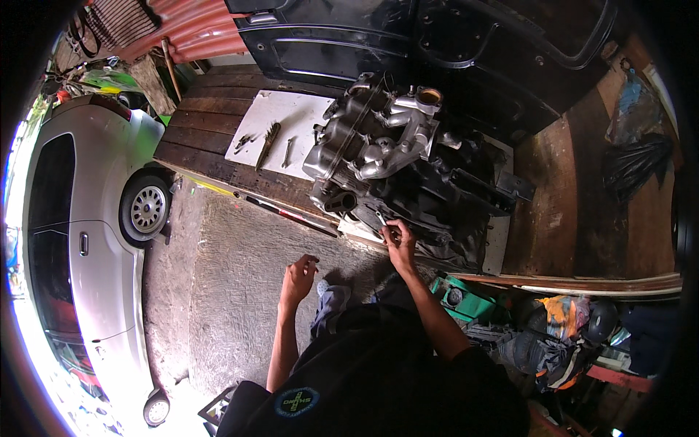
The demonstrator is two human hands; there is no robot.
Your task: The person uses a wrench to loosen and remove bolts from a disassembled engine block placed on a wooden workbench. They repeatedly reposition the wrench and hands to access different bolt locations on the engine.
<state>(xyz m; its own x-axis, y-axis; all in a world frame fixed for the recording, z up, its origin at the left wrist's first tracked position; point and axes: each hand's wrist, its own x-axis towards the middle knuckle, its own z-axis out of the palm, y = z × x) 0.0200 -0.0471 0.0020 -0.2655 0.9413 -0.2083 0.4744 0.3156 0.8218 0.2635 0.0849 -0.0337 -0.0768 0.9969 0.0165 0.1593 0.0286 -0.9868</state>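
Observation:
My right hand (pixel 400 242) is closed around a small silver tool that looks like a wrench (pixel 380 218), its end pointing up at the engine. Close above it stands a metal engine (pixel 342 142) with a valve cover and a pale intake manifold (pixel 400 154). Over the concrete floor, apart from the bench, my left hand (pixel 300 278) hangs with loosely bent fingers and holds nothing that I can see. Left of the engine, a white board (pixel 251 109) carries a wire brush (pixel 269 144), a second wrench (pixel 288 151) and some small dark pieces (pixel 245 142).
The wooden bench (pixel 200 120) runs along black vehicle door panels (pixel 328 47). A silver car (pixel 98 218) stands to the left on the concrete floor (pixel 226 269). At lower right are a green case (pixel 466 302) and piled gear. Black plastic bags (pixel 637 164) hang at right.

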